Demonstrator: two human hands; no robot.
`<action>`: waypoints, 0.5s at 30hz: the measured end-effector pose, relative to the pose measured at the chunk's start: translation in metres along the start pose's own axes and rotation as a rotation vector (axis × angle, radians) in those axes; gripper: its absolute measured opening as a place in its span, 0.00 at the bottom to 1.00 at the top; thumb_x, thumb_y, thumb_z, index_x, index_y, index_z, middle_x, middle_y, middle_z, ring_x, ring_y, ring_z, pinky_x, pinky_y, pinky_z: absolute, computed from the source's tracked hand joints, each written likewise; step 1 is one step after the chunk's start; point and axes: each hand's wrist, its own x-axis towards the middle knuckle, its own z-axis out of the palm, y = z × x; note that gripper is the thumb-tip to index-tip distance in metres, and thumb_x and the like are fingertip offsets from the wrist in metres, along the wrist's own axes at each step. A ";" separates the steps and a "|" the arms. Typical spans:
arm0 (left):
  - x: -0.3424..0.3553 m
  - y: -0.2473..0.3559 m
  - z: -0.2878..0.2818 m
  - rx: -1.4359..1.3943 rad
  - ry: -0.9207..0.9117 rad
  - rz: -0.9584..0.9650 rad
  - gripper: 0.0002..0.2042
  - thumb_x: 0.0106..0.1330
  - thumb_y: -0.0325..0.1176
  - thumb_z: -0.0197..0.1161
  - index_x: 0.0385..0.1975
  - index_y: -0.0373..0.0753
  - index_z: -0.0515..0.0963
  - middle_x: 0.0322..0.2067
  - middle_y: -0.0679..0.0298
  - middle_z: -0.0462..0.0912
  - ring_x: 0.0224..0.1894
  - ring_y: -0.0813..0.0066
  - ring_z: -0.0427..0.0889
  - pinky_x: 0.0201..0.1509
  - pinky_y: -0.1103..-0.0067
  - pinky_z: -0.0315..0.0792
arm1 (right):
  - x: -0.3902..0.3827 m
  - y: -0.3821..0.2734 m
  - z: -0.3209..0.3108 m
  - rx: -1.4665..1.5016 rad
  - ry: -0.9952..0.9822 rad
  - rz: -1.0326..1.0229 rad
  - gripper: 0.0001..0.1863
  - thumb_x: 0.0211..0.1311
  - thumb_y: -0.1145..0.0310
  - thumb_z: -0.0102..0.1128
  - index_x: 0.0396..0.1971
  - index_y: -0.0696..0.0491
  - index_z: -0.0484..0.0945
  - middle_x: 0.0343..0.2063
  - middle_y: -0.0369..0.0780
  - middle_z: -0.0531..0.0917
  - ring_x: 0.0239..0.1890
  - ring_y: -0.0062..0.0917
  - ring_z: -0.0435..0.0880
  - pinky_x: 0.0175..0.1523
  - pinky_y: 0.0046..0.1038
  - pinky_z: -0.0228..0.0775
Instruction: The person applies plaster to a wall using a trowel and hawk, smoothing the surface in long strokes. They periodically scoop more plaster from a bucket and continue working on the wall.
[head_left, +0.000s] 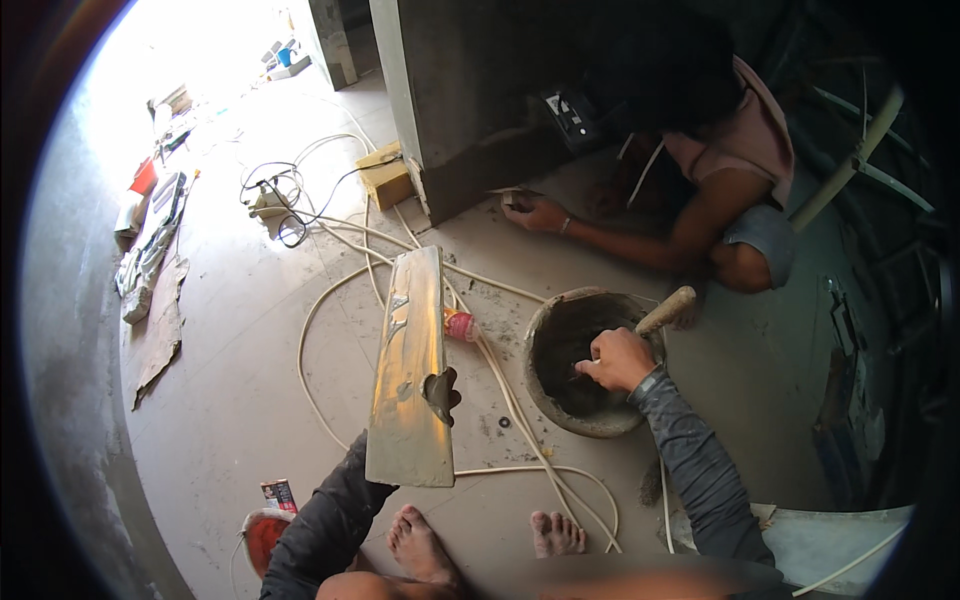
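My left hand is hidden behind a long plastering float [408, 370], a flat board smeared yellow and grey, which it holds up tilted. A dark wet lump of mortar [440, 395] clings to the board's right edge. My right hand [618, 360] reaches over the round mortar bucket [540, 385], its fingers pinched together. Something small and pale shows at the fingertips, too small to name. Beside that hand, a tool with a thick, mortar-caked handle [667, 310] leans over the bucket's far right rim; its other end is hidden.
A co-worker [700, 200] crouches by the dark wall [480, 110] beyond the bucket. Pale hoses [510, 390] loop over the tiled floor. A yellow block [385, 178] stands at the wall's corner. Scraps [150, 260] line the left wall. A red-lined bucket [265, 540] sits near my left forearm.
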 end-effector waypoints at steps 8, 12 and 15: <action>0.030 0.000 0.008 0.154 0.006 0.014 0.25 0.78 0.47 0.55 0.68 0.39 0.69 0.63 0.47 0.74 0.56 0.54 0.81 0.46 0.68 0.84 | -0.053 0.041 -0.025 0.670 0.047 -0.006 0.18 0.62 0.58 0.73 0.23 0.57 0.82 0.17 0.34 0.80 0.23 0.19 0.80 0.29 0.27 0.70; 0.057 -0.010 0.019 0.225 0.002 0.000 0.26 0.78 0.48 0.55 0.68 0.39 0.69 0.62 0.47 0.74 0.56 0.54 0.81 0.45 0.68 0.84 | -0.103 0.043 -0.043 1.091 0.157 0.001 0.12 0.67 0.63 0.69 0.32 0.56 0.78 0.21 0.30 0.77 0.24 0.11 0.76 0.28 0.19 0.68; 0.078 -0.021 0.026 0.263 -0.006 -0.011 0.26 0.77 0.48 0.55 0.68 0.38 0.69 0.62 0.47 0.74 0.55 0.55 0.81 0.45 0.68 0.84 | -0.128 0.029 -0.050 1.228 0.262 -0.160 0.11 0.66 0.69 0.67 0.41 0.54 0.73 0.29 0.33 0.79 0.28 0.12 0.77 0.30 0.18 0.71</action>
